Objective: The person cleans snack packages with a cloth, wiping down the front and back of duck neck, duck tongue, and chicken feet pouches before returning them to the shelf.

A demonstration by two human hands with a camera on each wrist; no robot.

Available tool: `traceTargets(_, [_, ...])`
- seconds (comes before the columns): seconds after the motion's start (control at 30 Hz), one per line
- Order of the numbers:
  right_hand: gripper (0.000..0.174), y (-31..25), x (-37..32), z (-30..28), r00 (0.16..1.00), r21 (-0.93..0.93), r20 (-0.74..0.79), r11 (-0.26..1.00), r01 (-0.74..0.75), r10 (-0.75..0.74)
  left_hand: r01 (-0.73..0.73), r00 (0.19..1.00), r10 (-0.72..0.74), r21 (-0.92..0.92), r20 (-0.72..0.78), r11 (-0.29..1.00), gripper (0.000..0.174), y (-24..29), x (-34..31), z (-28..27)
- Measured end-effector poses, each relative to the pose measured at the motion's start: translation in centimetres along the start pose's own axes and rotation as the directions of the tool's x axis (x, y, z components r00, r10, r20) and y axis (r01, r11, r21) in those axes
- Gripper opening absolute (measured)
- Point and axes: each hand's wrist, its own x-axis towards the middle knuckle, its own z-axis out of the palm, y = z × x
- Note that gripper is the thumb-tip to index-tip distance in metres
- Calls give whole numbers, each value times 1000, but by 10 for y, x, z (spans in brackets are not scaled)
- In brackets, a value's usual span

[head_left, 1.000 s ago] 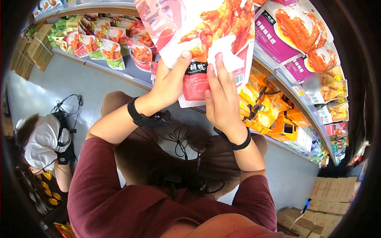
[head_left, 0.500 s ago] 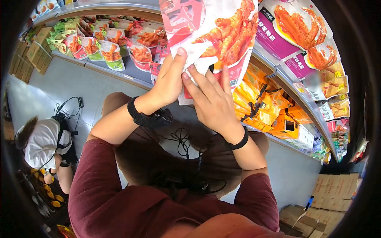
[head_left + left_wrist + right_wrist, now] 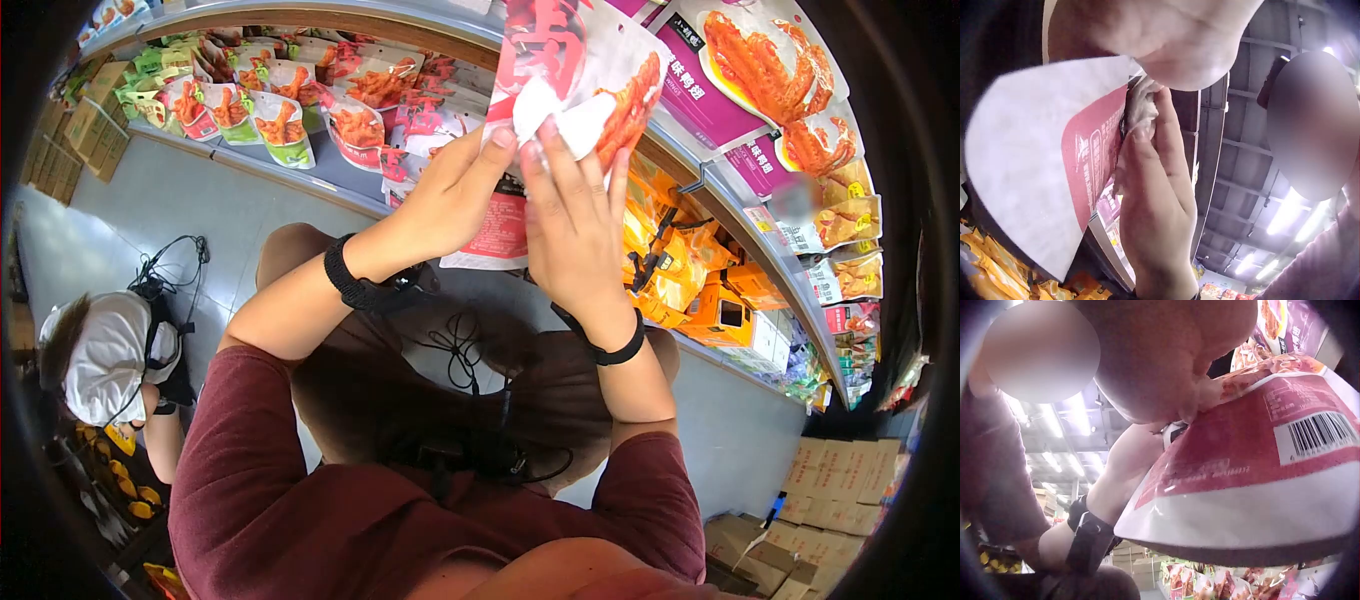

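A large white and red food pouch (image 3: 495, 228) with pictured meat is tilted in front of the shelves. The left hand (image 3: 447, 195) grips its left side, thumb lying across the front. The right hand (image 3: 577, 232) presses a white tissue (image 3: 577, 122) on the pouch front, fingers nearly straight. In the left wrist view the right hand (image 3: 1157, 206) touches the crumpled tissue (image 3: 1142, 112) beside the pouch's red panel (image 3: 1094, 150). The right wrist view has the pouch's barcode side (image 3: 1235, 462) below the right hand (image 3: 1160, 356).
A shelf (image 3: 330, 190) of green and red pouches stands at the left. Purple pouches (image 3: 690, 90) and orange packages (image 3: 665, 290) are at the right. Another person (image 3: 110, 355) crouches at the far left. Cartons (image 3: 830, 485) lie at lower right, and a cable (image 3: 455, 350) on the floor.
The pouch has shifted right and turned. The right hand with the tissue has moved down, then back up across its front; the left hand has moved right with the pouch.
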Motion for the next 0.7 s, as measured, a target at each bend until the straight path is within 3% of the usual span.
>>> traceTargets(0.1, [60, 7, 5, -8, 997, 63, -22, 996, -67, 68, -55, 997, 53, 31, 47, 998, 48, 2, 0, 3])
traceTargets(0.17, [62, 15, 8, -12, 998, 78, -20, 996, -51, 53, 12, 990, -13, 10, 139, 1000, 48, 4, -2, 4])
traceTargets(0.23, [59, 23, 9, -14, 995, 91, -60, 993, -70, 76, 43, 990, -44, 13, 137, 999, 46, 4, -2, 5])
traceTargets(0.3, [54, 37, 8, -16, 993, 96, -75, 991, -89, 96, 75, 997, -67, -188, 50, 979, 45, 4, -2, 9])
traceTargets(0.37, [50, 52, 5, -20, 981, 55, -92, 984, -167, 172, 97, 995, -97, -146, 10, 984, 44, 0, -2, 5])
traceTargets(0.43, [48, 60, 2, -26, 980, 48, -87, 983, -178, 181, 22, 998, -37, -239, -58, 971, 44, 0, 0, 3])
traceTargets(0.53, [44, 65, -2, -24, 971, 67, -124, 978, -199, 206, 17, 996, -37, -225, -84, 974, 46, 6, 0, -3])
traceTargets(0.7, [42, 53, -7, -11, 976, 123, -151, 982, -141, 159, -70, 954, -46, -371, -296, 926, 47, 5, 8, -14])
